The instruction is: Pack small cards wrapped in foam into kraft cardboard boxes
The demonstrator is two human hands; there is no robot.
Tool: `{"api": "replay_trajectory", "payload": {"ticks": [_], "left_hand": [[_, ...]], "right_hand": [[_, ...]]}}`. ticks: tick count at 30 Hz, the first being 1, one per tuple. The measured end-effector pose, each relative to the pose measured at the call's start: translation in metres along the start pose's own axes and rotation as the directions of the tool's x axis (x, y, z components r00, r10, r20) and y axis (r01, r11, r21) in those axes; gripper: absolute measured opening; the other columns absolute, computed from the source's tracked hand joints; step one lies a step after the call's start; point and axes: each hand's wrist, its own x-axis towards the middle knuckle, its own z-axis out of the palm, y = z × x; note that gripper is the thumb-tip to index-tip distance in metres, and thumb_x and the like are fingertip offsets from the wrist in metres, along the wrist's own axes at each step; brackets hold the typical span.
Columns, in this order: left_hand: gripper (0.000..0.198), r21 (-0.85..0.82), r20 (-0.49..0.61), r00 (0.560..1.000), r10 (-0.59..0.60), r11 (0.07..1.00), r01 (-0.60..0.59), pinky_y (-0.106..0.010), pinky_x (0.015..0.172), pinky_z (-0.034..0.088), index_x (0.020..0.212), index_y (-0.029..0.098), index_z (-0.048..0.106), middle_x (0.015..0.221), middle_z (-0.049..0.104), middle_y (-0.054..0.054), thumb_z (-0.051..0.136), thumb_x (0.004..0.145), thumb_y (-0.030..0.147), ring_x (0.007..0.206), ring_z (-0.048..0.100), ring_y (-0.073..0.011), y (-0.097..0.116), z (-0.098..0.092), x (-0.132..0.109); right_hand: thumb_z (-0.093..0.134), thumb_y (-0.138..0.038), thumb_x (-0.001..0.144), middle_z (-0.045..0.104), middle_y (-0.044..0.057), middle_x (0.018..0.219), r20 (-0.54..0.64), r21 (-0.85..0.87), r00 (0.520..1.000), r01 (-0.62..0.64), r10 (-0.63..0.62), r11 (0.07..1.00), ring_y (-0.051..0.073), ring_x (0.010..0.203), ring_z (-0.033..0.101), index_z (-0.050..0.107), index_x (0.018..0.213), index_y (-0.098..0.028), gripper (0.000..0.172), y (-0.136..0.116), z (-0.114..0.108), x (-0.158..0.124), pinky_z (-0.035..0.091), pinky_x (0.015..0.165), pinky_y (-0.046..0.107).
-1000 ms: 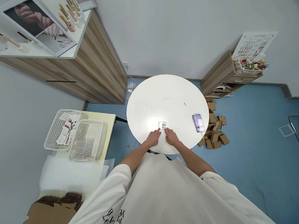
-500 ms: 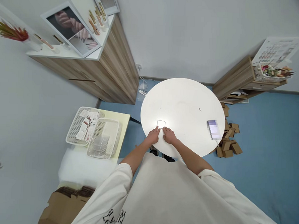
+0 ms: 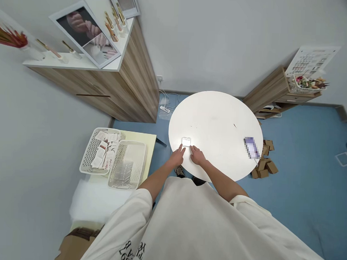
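On the near left part of the round white table (image 3: 216, 120) lies a small flat see-through box (image 3: 186, 141), pale inside with a thin grey rim and faint marks along its far side. My left hand (image 3: 177, 157) has its index finger and thumb closed at the box's near left corner. At the near right corner are the fingertips of my right hand (image 3: 197, 155). What the box contains is too small to make out. A small dark sliver (image 3: 235, 125) lies farther right on the tabletop.
A blurred-out phone (image 3: 251, 148) with a cable sits at the table's right edge. Left, a side table (image 3: 150, 152) bears a basket of printed cards (image 3: 87, 153) and a basket of clear boxes (image 3: 143, 159). Brown cartons (image 3: 264, 166) lie on the floor at right.
The box has shifted slightly left and away across the table, with both hands following. More of its far side shows faint marks. The camera view has turned a little.
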Motion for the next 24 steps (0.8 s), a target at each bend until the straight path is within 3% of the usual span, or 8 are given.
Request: {"api": "replay_trajectory", "payload": {"ticks": [5, 11, 18, 24], "left_hand": [[0.067, -0.037, -0.145, 0.989, -0.019, 0.999, 0.014, -0.043, 0.100, 0.047, 0.155, 0.022, 0.027, 0.167, 0.013, -0.012, 0.044, 0.091, 0.017, 0.130, 0.053, -0.0318, 0.015, 0.007, -0.033], [0.049, -0.156, -0.336, 0.932, -0.135, 0.984, 0.086, -0.043, 0.106, 0.042, 0.143, 0.020, 0.046, 0.145, 0.050, -0.013, 0.038, 0.095, 0.016, 0.126, 0.054, -0.0272, 0.041, 0.036, -0.095], [0.041, -0.277, -0.390, 0.844, -0.368, 0.921, 0.273, -0.040, 0.103, 0.045, 0.134, 0.021, 0.053, 0.132, 0.059, -0.010, 0.037, 0.097, 0.018, 0.120, 0.058, -0.0252, 0.048, 0.085, -0.202], [0.043, -0.325, -0.372, 0.755, -0.540, 0.837, 0.439, -0.038, 0.104, 0.044, 0.133, 0.019, 0.053, 0.134, 0.058, -0.010, 0.042, 0.093, 0.016, 0.123, 0.056, -0.0243, 0.025, 0.127, -0.292]], "right_hand": [[0.041, -0.024, 0.097, 0.032, 0.014, 0.160, -0.135, -0.012, 0.988, 0.070, -0.071, 0.997, 0.031, 0.142, 0.034, 0.036, 0.154, -0.017, 0.057, -0.005, 0.006, -0.024, 0.034, 0.112, 0.044], [0.041, -0.020, 0.096, 0.043, 0.013, 0.152, -0.217, -0.058, 0.927, 0.301, -0.306, 0.952, 0.030, 0.134, 0.042, 0.050, 0.144, -0.018, 0.049, -0.011, 0.027, -0.056, 0.038, 0.108, 0.043], [0.045, -0.020, 0.095, 0.052, 0.013, 0.143, -0.084, -0.055, 0.877, 0.470, -0.473, 0.881, 0.029, 0.127, 0.049, 0.057, 0.138, -0.018, 0.045, -0.038, 0.080, -0.099, 0.042, 0.105, 0.040], [0.042, -0.021, 0.096, 0.054, 0.013, 0.140, 0.077, -0.021, 0.838, 0.543, -0.541, 0.839, 0.029, 0.127, 0.051, 0.059, 0.135, -0.017, 0.042, -0.089, 0.123, -0.140, 0.042, 0.104, 0.039]]}}
